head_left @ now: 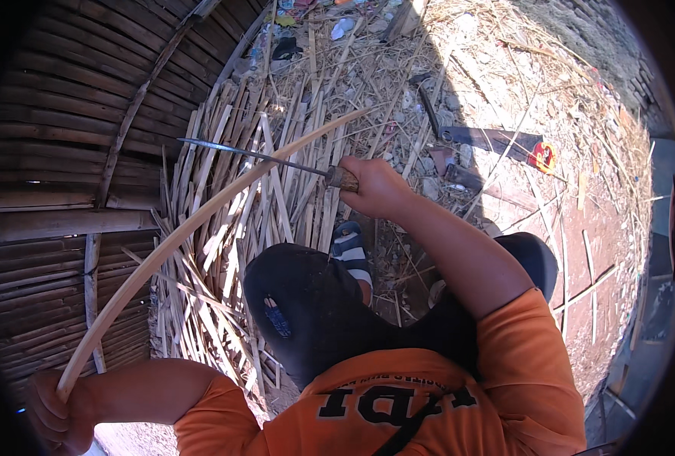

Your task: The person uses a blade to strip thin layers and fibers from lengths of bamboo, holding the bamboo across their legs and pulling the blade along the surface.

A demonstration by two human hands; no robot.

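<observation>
My left hand [58,416], at the lower left, is closed around the near end of a long pale bamboo strip [172,239]. The strip curves up and away to a thin tip above the middle of the view. In my right hand [379,188] is the wooden handle [343,178] of a knife, with the fingers wrapped round it. Its narrow blade [235,149] points left and crosses the strip in its far half. Whether the edge bites into the strip, I cannot tell.
Many split bamboo strips [216,251] lie heaped beside a slatted bamboo wall [64,99] on the left. On the straw-strewn ground at right lie a dark flat blade with a red and yellow end [497,142] and a dark-handled tool [463,178]. My knees [299,304] are bent below.
</observation>
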